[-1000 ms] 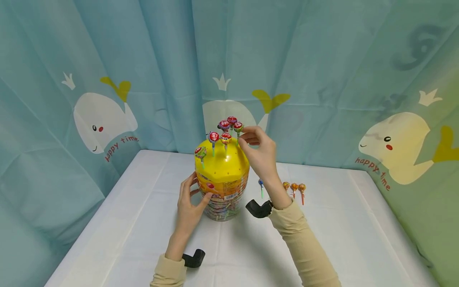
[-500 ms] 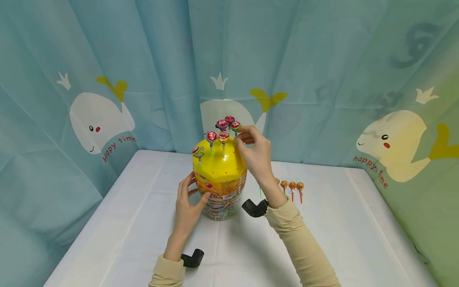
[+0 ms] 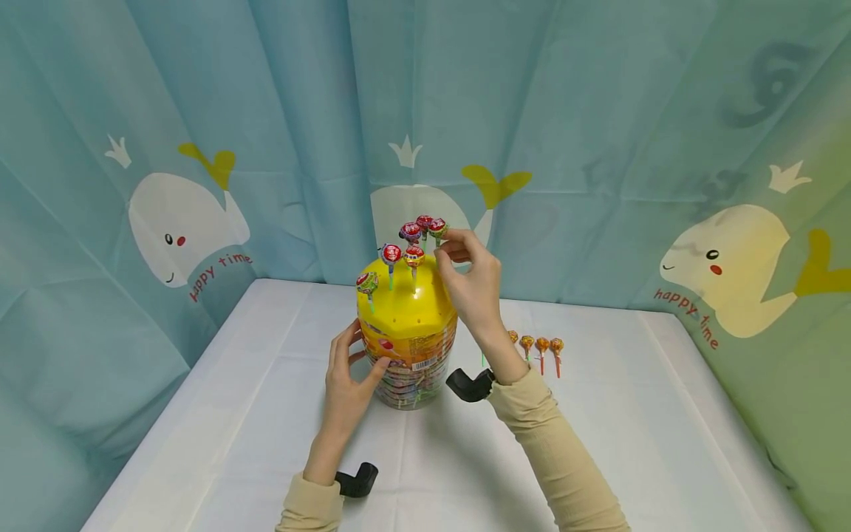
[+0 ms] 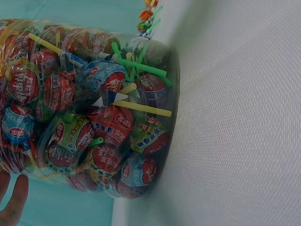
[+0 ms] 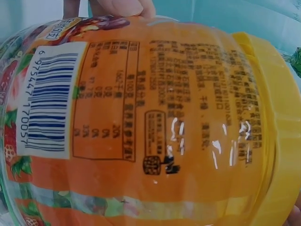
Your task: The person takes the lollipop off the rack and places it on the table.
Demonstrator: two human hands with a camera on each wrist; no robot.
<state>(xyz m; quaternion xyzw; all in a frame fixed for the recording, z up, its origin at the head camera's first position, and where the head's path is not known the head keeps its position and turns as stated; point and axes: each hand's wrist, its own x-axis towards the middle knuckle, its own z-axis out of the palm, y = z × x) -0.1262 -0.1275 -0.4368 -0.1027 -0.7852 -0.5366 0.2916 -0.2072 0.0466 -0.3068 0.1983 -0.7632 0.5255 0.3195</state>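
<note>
A clear plastic jar (image 3: 405, 388) of wrapped lollipops stands upright on the table, under a domed yellow lid (image 3: 412, 314) with small holes. My left hand (image 3: 347, 384) grips its left side, fingers behind and thumb (image 5: 126, 6) on the orange label (image 5: 188, 188). At the lid's right rear, my right hand (image 3: 473, 281) pinches a green-and-red lollipop (image 3: 437, 227) just below its head; its lower stick is hidden. Several other lollipops stand upright in the lid, among them a purple-and-red one (image 3: 391, 255) and a green one (image 3: 367, 283) at the left edge.
Several orange and yellow lollipops (image 3: 543, 346) lie in a row on the white-covered table (image 3: 618, 414), right of the jar. My right forearm hides part of that row. Behind the table hangs a blue-green curtain (image 3: 299, 111) printed with whales. Each wrist wears a black mount (image 3: 470, 386).
The view has shifted slightly, moving the scene a little left. Both hands keep their places: the left on the jar, the right at the green-and-red lollipop.
</note>
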